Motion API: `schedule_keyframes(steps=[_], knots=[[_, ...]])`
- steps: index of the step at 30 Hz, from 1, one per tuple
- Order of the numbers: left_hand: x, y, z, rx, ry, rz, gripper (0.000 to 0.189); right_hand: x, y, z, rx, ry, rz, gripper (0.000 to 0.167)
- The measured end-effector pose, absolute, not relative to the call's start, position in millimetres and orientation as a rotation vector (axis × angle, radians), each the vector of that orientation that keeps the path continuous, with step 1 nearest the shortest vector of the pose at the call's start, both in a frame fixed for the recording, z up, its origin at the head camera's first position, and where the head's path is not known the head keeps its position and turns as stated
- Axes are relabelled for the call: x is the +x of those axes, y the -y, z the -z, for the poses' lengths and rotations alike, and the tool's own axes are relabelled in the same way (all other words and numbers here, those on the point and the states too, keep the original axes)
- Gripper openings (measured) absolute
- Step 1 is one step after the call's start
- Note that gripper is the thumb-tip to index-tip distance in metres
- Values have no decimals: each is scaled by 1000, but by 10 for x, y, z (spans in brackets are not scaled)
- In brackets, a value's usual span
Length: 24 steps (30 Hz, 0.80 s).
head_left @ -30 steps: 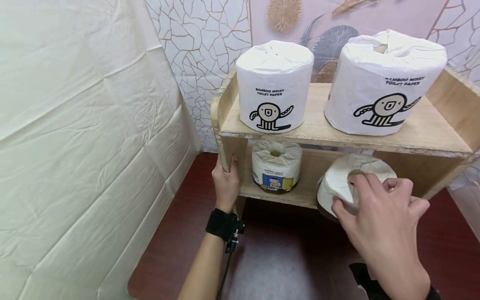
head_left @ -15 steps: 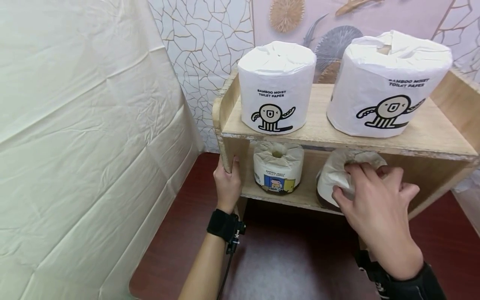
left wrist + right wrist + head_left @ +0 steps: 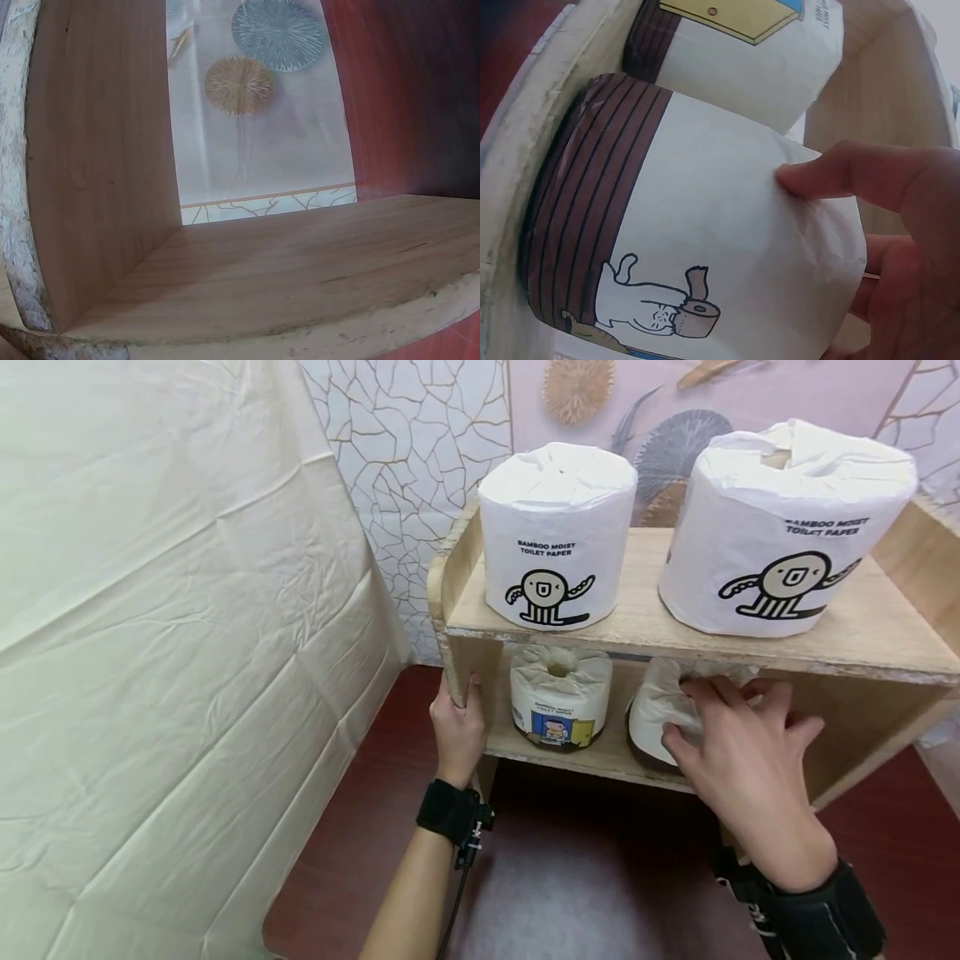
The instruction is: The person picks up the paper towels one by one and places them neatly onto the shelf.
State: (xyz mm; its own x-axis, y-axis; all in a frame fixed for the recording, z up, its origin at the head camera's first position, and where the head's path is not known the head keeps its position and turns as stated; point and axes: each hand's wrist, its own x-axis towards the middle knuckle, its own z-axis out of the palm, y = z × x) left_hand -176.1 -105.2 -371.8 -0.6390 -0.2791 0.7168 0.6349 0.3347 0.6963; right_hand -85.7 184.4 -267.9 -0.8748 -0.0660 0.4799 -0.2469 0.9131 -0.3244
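Note:
In the head view, my right hand [image 3: 750,768] pinches a wrapped toilet roll [image 3: 649,720] by its top, thumb on the outer side and fingers at the core hole. The roll is inside the lower level of a wooden shelf [image 3: 637,539]; the right wrist view shows its wrapper [image 3: 705,195] with a brown striped base and a cat drawing. My left hand [image 3: 459,727] grips the front edge of the shelf's left side panel [image 3: 446,647]. Left of the held roll stands another wrapped toilet roll [image 3: 561,702] with a blue and yellow picture.
On the upper level stand two white-wrapped toilet rolls, a left one [image 3: 557,539] and a right one [image 3: 780,539]. A dark red table [image 3: 337,827] lies below. A pale cloth [image 3: 187,652] hangs along the left, and a patterned backdrop [image 3: 420,435] is behind the shelf.
My right hand has moved the toilet roll inward and left, deeper under the upper board, and its tilt has lessened. My left hand keeps its grip on the side panel.

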Motion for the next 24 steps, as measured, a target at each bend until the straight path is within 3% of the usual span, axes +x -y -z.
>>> schedule_keyframes(steps=[9, 18, 24], knots=[[-1765, 1042, 3686, -302, 1790, 1404, 34, -891, -1869, 2685, 204, 2683, -528, 47], [-1762, 1051, 3688, -313, 1783, 1389, 35, -817, -1899, 2595, 165, 2712, -575, 68], [-1760, 1052, 3715, -306, 1783, 1382, 34, -756, -1851, 2504, 201, 2562, -546, 64]])
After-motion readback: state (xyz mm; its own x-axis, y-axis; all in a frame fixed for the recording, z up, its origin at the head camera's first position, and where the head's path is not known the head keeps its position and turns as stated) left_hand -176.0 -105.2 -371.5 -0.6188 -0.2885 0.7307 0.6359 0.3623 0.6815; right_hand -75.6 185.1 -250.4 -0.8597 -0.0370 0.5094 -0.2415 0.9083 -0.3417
